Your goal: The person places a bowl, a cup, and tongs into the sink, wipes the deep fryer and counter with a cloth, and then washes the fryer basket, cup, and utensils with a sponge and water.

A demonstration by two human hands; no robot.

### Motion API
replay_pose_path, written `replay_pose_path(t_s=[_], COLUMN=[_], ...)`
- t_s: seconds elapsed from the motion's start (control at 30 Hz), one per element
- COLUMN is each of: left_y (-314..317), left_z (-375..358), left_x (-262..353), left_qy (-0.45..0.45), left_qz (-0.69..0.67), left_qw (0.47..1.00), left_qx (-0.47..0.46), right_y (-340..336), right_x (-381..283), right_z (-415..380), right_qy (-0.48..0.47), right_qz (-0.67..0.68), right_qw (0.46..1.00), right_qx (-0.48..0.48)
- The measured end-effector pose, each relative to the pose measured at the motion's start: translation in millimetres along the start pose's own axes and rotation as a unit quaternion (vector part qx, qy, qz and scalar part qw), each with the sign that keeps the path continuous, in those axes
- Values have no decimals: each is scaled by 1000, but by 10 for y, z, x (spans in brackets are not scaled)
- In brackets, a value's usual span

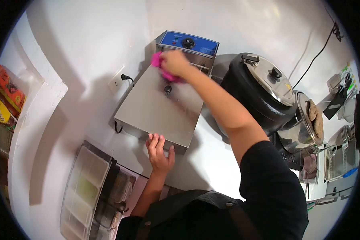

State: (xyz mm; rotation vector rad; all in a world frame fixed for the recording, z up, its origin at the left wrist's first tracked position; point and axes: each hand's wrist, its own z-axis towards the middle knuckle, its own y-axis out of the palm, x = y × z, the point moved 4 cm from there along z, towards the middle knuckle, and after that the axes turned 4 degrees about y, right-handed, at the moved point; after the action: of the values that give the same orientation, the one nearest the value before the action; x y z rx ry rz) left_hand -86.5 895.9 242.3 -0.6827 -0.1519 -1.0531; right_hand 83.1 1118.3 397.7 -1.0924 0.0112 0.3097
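Note:
A steel appliance with a flat lid (148, 104), a black knob (167, 89) on the lid and a blue control panel (190, 42) at its back stands on the white counter (216, 160). My right hand (175, 63) is closed on a bright pink cloth (170, 76), at the lid's back left part near the panel; the hand is slightly blurred. With fingers apart, my left hand (160, 153) rests against the appliance's front edge and holds nothing.
Right of the appliance stand a black pot with a steel lid (248, 96) and a steel pot (294, 138). A plug sits in the wall outlet (116, 82). Lidded compartment trays (86, 190) are at lower left, packets (8, 98) on the left shelf.

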Motion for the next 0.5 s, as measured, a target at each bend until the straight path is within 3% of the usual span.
replay_pose_path(t_s=[0.03, 0.07, 0.1, 0.17, 0.23, 0.3, 0.33, 0.4, 0.43, 0.5], left_y=[5, 5, -1, 1, 25, 32, 43, 39, 24, -48], left_z=[8, 12, 11, -3, -4, -47, -46, -15, -4, 23], left_x=[-2, -10, -22, -10, -5, 9, 3, 4, 21, 67], left_qy=[12, 18, 24, 22, 12, -2, -7, -10, -4, -1], left_qz=[4, 0, -1, 10, 4, 0, 0, 1, 20, 46], left_qw=[1000, 1000, 1000, 1000, 1000, 1000, 1000, 1000, 1000, 999], left_qx=[-5, -6, -5, -7, 4, 10, 15, 21, 11, -2], right_y=[320, 648, 961, 958, 1094, 867, 880, 916, 807, 614], right_x=[-51, -109, -41, -174, -357, -691, -621, -620, -402, 62], right_z=[2, -64, -44, 51, 65, -64, -96, -162, -155, -157], right_qy=[-48, 10, 82, 175, 200, 80, 83, -176, -186, -52], right_qz=[-10, -49, 3, 39, 15, -14, -13, 108, 144, 46], right_qw=[995, 956, 970, 949, 949, 937, 937, 944, 954, 963], right_qx=[-83, -288, -230, -258, -245, -339, -338, -255, -183, -262])
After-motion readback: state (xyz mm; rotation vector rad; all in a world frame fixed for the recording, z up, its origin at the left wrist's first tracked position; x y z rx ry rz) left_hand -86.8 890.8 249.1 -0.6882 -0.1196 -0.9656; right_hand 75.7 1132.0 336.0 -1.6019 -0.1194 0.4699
